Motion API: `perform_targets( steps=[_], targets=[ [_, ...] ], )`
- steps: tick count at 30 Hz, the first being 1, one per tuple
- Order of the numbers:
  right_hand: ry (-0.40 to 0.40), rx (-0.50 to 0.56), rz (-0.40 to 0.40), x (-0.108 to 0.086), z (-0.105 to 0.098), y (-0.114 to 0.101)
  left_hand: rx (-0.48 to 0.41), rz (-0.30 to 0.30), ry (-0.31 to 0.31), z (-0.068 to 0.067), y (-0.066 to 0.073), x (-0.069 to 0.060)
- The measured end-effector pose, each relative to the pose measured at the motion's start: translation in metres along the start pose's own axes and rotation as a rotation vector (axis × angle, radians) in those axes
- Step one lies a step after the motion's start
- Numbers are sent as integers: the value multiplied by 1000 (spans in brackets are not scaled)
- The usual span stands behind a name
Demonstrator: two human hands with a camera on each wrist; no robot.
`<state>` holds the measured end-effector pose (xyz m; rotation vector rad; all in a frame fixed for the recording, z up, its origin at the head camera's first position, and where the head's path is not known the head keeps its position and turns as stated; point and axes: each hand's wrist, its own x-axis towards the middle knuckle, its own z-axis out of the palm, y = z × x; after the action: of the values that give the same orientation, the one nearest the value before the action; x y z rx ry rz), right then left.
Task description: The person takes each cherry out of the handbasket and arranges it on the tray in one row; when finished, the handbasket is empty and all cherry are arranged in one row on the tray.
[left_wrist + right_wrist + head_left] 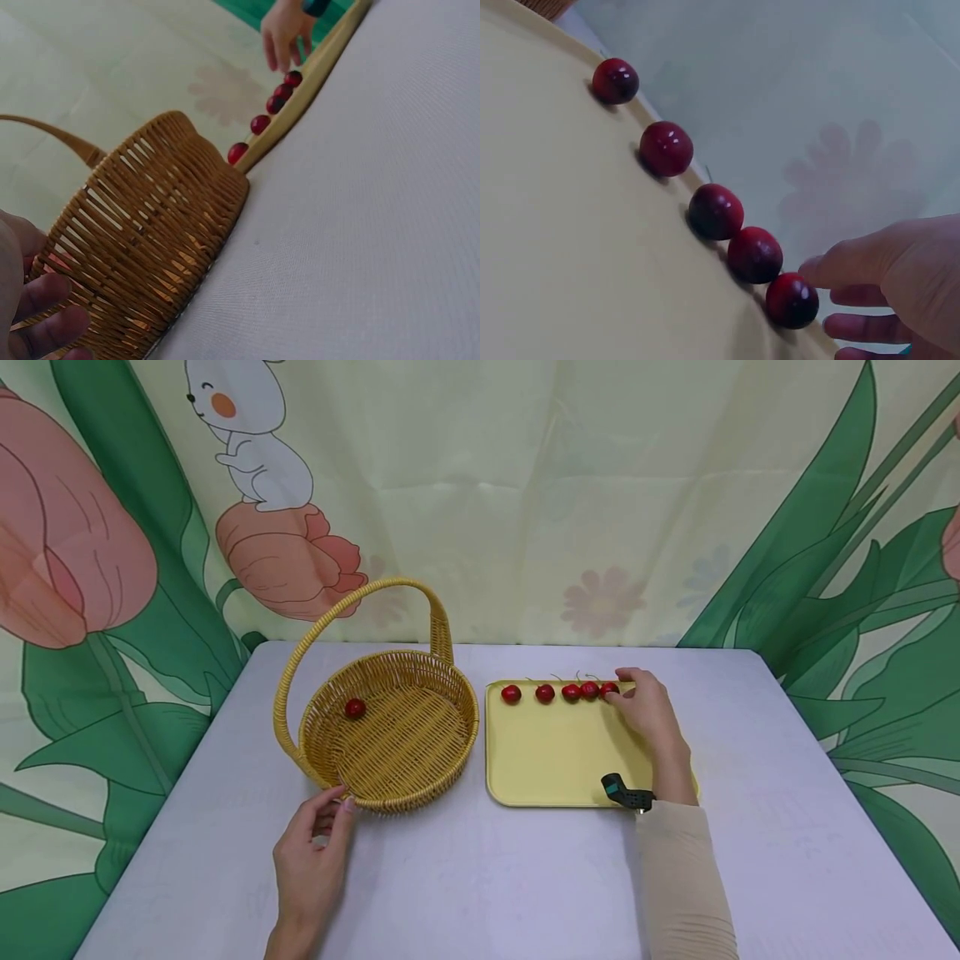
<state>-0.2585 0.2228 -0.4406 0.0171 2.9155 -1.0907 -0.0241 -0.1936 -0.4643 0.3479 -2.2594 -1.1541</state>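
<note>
A round wicker basket (405, 797) with a tall arched handle stands on the left, one red cherry (355, 708) inside it. At its near rim, my left hand (311, 852) pinches the edge between thumb and fingers. Several cherries (667, 148) with thin stems line the far edge of a yellow tray (555, 756). Beside the rightmost cherry (792, 301) is my right hand (648, 710), thumb and fingers spread apart. The thumb tip is right at that cherry; whether it touches cannot be told.
A white-covered table (480, 877) carries the basket and tray, which stand close together. Behind the table's far edge hangs a printed curtain (495, 510) with flowers and a rabbit. A black strap device (627, 793) sits on my right wrist.
</note>
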Motion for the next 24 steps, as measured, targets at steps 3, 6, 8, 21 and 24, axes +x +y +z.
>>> perform_targets(
  steps=[3, 6, 8, 21, 24],
  targets=[
    [20, 6, -28, -3, -4, -8, -5, 0, 0, 0, 0, 0],
    [34, 14, -61, -7, -9, -20, -19, -3, -1, 0, -1, 0],
    [38, 24, -79, -9, -11, -29, -24, -3, 0, 0, -2, 0],
    [67, 132, -266, -15, -3, -98, -22, -1, 6, 1, -3, 0],
    [47, 166, -302, -15, 2, -116, -29, 11, 11, 2, -3, 0]
  ],
)
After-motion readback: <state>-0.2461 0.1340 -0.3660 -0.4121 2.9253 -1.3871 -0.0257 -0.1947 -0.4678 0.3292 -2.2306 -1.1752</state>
